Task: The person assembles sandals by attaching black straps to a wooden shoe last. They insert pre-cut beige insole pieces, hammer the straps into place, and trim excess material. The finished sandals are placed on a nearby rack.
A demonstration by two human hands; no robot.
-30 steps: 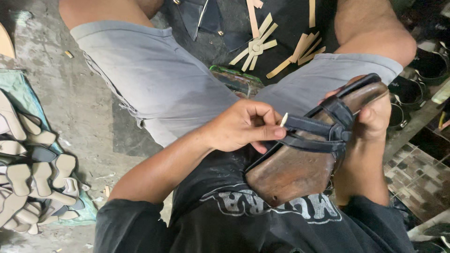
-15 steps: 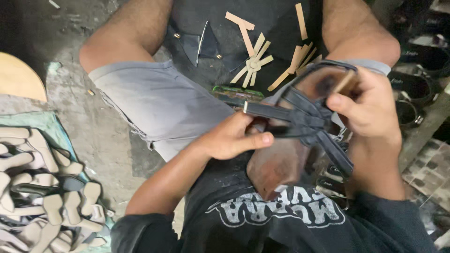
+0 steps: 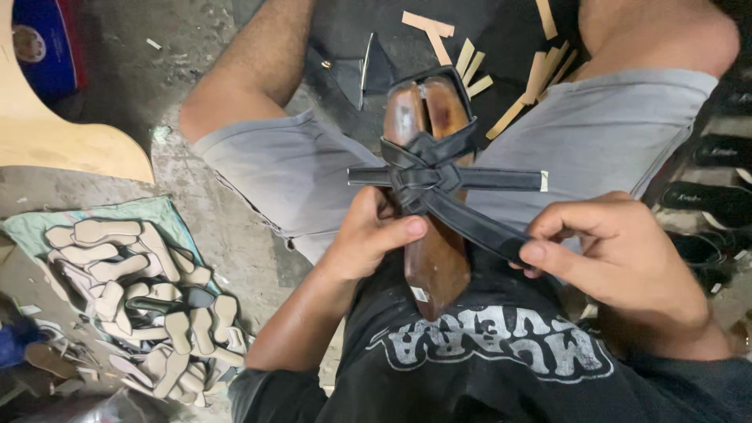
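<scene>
Since 0.5 s: wooden last swung upright. Right hand pinches black strap at 4 o'clock; left hand clamps the last. Risk: overpull loosens the knot.

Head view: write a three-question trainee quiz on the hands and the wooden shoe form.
1. True or false: the left hand rests against the brown wooden shoe form.
2. What does the right hand pinch? A) a beige strip B) a black strap C) a sole cutout
3. Fill in: the black straps cross in a ____ over the form.

Key:
1. True. The thumb lies on the form's side.
2. B. Thumb and forefinger grip the strap end that runs down from the crossing.
3. Knot. One end sticks out right, toward the grey shorts. The pile of sole cutouts lies untouched on the floor.
</scene>
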